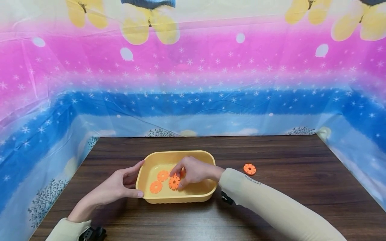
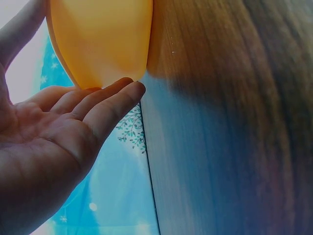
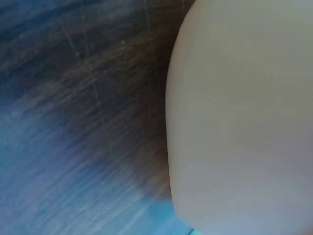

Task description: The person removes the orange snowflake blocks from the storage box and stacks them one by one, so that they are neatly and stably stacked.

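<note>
A yellow plastic basin (image 1: 193,199) stands on the table. At its left end is my left hand (image 1: 113,187), thumb at the front corner of the rim and fingers toward the back corner. The left wrist view shows those fingers (image 2: 105,105) straight, touching the basin's outer wall (image 2: 102,39). Inside the basin, my right hand (image 1: 194,170) pinches an orange notched disc (image 1: 174,182) between thumb and fingers. To its left lie two more orange discs, an upper disc (image 1: 163,175) and a lower disc (image 1: 155,187). My right hand does not show in the right wrist view.
Another orange disc (image 1: 249,169) lies on the dark wooden table (image 1: 280,160), right of the basin and beyond my right sleeve (image 1: 271,201). A patterned cloth (image 1: 211,100) hangs around the table's back and sides. One smooth pale surface (image 3: 239,117) fills much of the right wrist view.
</note>
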Demonstrator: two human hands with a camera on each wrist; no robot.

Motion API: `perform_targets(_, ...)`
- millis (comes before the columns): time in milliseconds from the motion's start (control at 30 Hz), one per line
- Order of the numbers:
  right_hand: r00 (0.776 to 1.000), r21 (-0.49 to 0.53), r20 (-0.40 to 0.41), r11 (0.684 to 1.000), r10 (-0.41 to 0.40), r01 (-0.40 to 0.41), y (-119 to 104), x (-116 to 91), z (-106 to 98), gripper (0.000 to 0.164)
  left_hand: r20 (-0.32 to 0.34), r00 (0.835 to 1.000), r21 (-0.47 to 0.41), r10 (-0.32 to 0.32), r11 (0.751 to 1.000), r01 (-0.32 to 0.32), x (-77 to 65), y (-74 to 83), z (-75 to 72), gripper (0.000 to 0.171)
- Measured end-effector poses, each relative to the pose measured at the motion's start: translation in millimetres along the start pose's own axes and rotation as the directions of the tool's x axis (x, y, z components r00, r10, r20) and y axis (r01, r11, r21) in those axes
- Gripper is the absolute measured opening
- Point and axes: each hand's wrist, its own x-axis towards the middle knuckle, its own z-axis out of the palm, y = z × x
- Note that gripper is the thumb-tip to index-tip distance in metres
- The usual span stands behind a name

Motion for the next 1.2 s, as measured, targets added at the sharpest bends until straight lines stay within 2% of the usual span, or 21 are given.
perform_targets(267,0.998,0.008,-0.058,1.000,-0.015,0.015,-4,-6,-9,0.041,-0.005,1.000,0.012,0.009,1.000,-0.009,-0.4,-1.2,-0.3,0.096)
perform_targets(533,0.995,0.030,-0.094,0.999,-0.022,0.025,-10,-21,-22,0.040,-0.005,1.000,0.004,0.008,1.000,-0.008,-0.2,-0.5,-0.2,0.096)
perform_targets(1067,0.978,0.058,-0.206,0.998,0.037,-0.026,-8,-55,-43,0.040,-0.008,1.000,0.002,0.003,1.000,-0.003,1.3,-1.9,-1.3,0.097)
perform_targets(1200,0.973,0.045,-0.231,0.999,0.031,-0.022,-6,-63,-47,0.041,-0.001,1.000,0.017,0.021,1.000,-0.021,0.8,-2.5,-1.3,0.096)
